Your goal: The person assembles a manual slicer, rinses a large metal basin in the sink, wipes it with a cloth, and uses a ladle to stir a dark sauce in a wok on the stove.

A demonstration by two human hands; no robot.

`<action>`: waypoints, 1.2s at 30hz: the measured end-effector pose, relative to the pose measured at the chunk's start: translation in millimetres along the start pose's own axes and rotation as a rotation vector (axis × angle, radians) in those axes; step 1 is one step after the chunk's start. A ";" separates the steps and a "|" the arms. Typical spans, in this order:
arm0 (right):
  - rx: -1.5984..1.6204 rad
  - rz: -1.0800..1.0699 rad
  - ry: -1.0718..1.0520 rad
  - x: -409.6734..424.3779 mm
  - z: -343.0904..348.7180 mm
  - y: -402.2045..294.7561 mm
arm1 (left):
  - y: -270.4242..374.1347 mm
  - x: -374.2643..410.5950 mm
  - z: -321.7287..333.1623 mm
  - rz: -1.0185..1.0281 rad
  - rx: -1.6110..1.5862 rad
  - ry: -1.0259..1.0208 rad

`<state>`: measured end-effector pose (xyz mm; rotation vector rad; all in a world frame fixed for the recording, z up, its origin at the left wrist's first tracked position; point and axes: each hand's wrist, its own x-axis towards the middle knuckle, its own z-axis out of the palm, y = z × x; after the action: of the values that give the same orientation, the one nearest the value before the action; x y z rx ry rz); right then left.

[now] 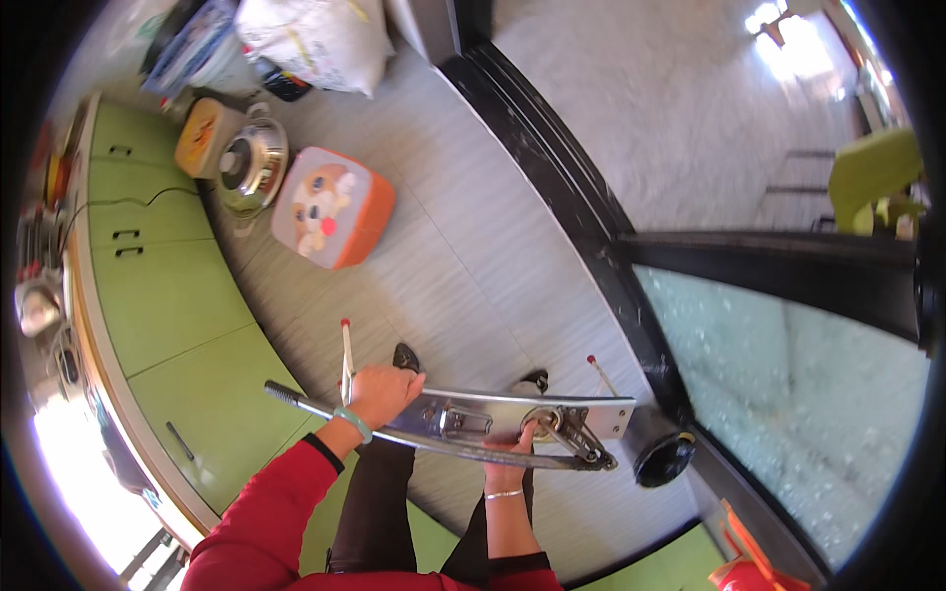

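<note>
A metal hand-lever press (510, 410) with a flat steel bench plate spans the space before me at thigh height. My left hand (384, 395) is closed over the plate's left end. Below my left wrist runs the long lever (443, 445), with a dark ribbed grip (282, 393) at its far left. My right hand (514, 447) reaches past the lever to the plate's near edge, one digit at the rim of the round opening (543, 419). A linkage (580, 441) joins lever and plate at the right. Slim legs with red tips (345, 323) point away from me.
Green cabinets (185, 295) line the left. An orange box with a dog picture (321, 207), a lidded metal pot (253, 162) and a white sack (318, 44) occupy the floor ahead. At right are a dark door track (554, 155), a glass panel (791, 391) and a black cylindrical object (665, 458).
</note>
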<state>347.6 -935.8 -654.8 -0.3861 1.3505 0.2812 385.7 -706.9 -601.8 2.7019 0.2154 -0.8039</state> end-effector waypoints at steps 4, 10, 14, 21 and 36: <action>-0.160 0.023 -0.181 -38.1 26.3 25.7 | -33.0 -57.6 -46.4 -0.196 -0.044 0.029; -0.420 0.014 -0.465 -115.5 119.5 74.7 | -78.8 -129.8 -109.9 -0.362 -0.260 0.257; -0.590 -0.006 -0.539 -138.5 192.8 117.9 | -114.6 -151.5 -149.3 -0.468 -0.454 0.215; -0.795 0.081 -0.669 -147.4 313.8 207.8 | -170.2 -152.6 -199.2 -0.655 -0.658 0.239; -1.373 0.292 -0.712 -127.0 478.8 461.3 | -305.4 -124.1 -221.4 -1.030 -1.083 0.665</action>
<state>556.6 -311.4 -498.1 -1.0837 0.3215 1.4565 324.5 -351.8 -434.8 1.5557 1.6787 0.1319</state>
